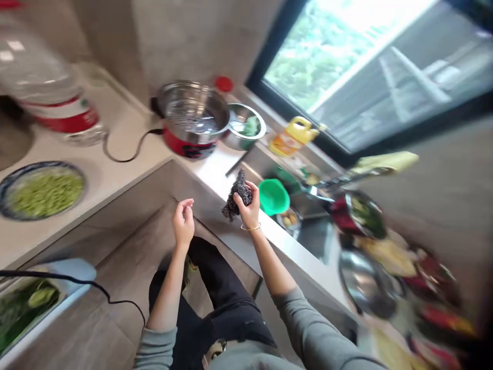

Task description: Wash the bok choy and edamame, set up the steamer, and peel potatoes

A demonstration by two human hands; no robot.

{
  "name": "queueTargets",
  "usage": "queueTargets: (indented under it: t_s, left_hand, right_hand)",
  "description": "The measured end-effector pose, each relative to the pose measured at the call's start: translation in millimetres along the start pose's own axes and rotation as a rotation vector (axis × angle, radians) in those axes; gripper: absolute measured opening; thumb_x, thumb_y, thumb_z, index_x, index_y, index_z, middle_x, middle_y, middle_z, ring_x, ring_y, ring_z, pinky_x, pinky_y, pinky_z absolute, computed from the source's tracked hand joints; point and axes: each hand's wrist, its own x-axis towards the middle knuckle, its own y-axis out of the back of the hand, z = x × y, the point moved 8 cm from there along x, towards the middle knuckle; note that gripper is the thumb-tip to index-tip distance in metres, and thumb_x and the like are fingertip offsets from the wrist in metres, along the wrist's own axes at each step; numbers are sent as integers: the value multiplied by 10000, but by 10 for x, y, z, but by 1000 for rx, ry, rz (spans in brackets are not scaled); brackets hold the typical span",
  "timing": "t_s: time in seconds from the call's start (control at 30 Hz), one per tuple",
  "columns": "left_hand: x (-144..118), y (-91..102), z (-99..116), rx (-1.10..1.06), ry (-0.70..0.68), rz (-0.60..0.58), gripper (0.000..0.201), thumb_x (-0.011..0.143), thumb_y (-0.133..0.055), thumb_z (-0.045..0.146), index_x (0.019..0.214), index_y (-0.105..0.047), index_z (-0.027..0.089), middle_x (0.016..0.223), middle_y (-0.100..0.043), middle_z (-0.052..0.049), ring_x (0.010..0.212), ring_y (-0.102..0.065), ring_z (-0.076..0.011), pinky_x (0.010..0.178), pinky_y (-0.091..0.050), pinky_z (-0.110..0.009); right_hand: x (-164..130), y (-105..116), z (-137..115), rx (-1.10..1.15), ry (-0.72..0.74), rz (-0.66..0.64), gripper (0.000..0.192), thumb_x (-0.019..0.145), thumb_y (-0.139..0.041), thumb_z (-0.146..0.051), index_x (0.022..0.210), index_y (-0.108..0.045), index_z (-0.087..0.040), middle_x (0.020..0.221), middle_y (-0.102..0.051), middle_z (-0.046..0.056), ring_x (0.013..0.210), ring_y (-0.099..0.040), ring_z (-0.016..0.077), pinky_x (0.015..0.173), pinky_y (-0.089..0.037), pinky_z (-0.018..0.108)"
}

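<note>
Beside the edge of a pale, smooth counter point(283, 237), the person's right hand point(251, 209), with a thin gold-coloured bangle point(257, 227) at its wrist, pinches a dark grey, crumpled, rough-textured clump point(230, 206). The clump sits between thumb and fingers: the thumb presses its near face, the fingers bend around its right side, and ragged ends stick out above, below and to the left. The left hand point(183, 225), well apart to the left, has loosely curled fingers, the thumb close to them. Just right of the right hand is a bright green plastic bowl point(274, 197).
</note>
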Motion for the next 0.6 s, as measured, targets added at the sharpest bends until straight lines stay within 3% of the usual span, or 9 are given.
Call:
queueTargets:
  t_s: [0.07,0.13,0.27,0.33,0.4,0.5,0.6]
  left_hand:
    - [-83,-731,309,11,28,-244,236,885,-449,233,996,-645,162,1011,-710,-89,924,-667,-180,869,-502,-318]
    - [-262,-1444,526,36,31,-444,239,867,-459,224,980,-660,161,996,-715,-89,924,-668,-191,850,-504,-323]
    - [-726,-2827,633,34,89,-734,237,841,-476,239,943,-675,159,985,-723,-89,920,-669,-193,819,-509,-319]
    - [-944,-3495,575,0,162,-834,230,822,-494,252,926,-676,158,980,-728,-86,905,-672,-185,824,-512,-318]
    - [-1123,-4097,479,-11,267,-875,230,800,-501,253,911,-676,153,981,-730,-91,886,-675,-182,814,-519,-319]
    - [-1367,-4845,348,24,417,-893,240,772,-500,253,892,-676,142,977,-730,-108,855,-680,-185,776,-525,-314]
    - [-1641,-5423,290,35,508,-977,254,746,-529,288,894,-676,144,975,-730,-111,829,-683,-184,740,-521,-302]
  right_hand:
    - [115,779,419,-205,-35,18,480,831,-557,-408,1237,-522,-154,1170,-597,137,1084,-554,229,960,-434,379]
    - [92,1410,987,-419,-141,-19,471,837,-561,-369,1242,-543,-129,1207,-591,168,1136,-532,248,974,-415,395]
    - [-86,2287,2279,-626,-467,-221,515,828,-608,-377,1292,-559,-159,1330,-541,186,1235,-475,295,985,-390,451]
    - [-9,2730,2791,-583,-545,-205,476,872,-558,-368,1289,-568,-140,1337,-540,188,1245,-472,267,998,-382,423]
    - [225,3346,3187,-541,-568,-27,430,912,-468,-281,1280,-563,-79,1289,-567,206,1206,-495,227,993,-385,372]
    - [572,4524,3664,-611,-633,331,429,886,-420,-152,1283,-538,-37,1242,-573,223,1147,-498,218,973,-379,358]
    - [602,5668,4108,-782,-893,564,483,853,-422,-84,1326,-495,-14,1255,-516,261,1147,-457,262,929,-364,398]
